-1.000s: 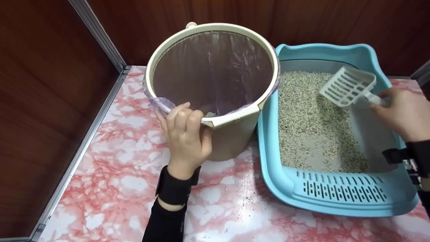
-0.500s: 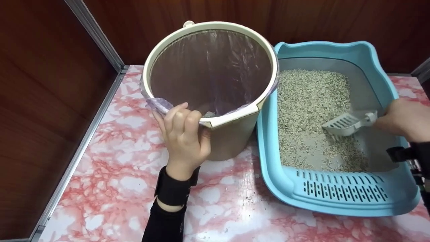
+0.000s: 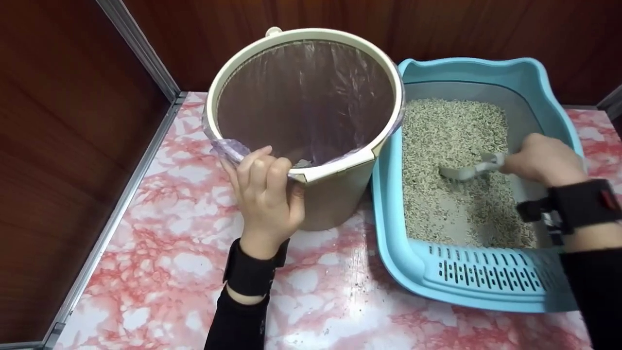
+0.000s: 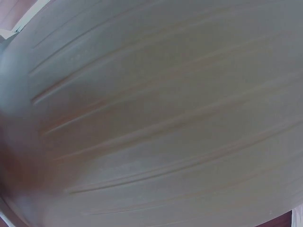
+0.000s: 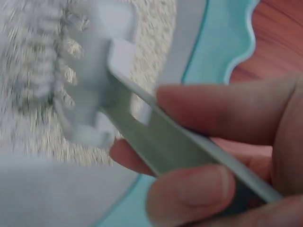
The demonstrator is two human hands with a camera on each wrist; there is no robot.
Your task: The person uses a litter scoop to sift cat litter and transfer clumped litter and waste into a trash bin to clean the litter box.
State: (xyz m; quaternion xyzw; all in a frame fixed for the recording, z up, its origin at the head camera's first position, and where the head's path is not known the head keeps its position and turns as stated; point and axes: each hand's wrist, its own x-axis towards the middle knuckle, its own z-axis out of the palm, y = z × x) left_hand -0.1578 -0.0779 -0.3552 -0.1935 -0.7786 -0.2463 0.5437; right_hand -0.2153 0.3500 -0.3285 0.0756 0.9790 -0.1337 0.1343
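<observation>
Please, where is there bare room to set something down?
There is bare marbled surface between the left panel and the left hand. Between the left sleeve and the blue tray is room too, with specks. Crowded: bin and tray stand close together; the right hand holds a scoop in the tray.

bin point(image 3: 335, 204) left of litter tray point(image 3: 387, 214)

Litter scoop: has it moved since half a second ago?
Yes. In the head view, the litter scoop, held in the right hand, has moved left, nearer the left wall of the blue litter box.
</observation>
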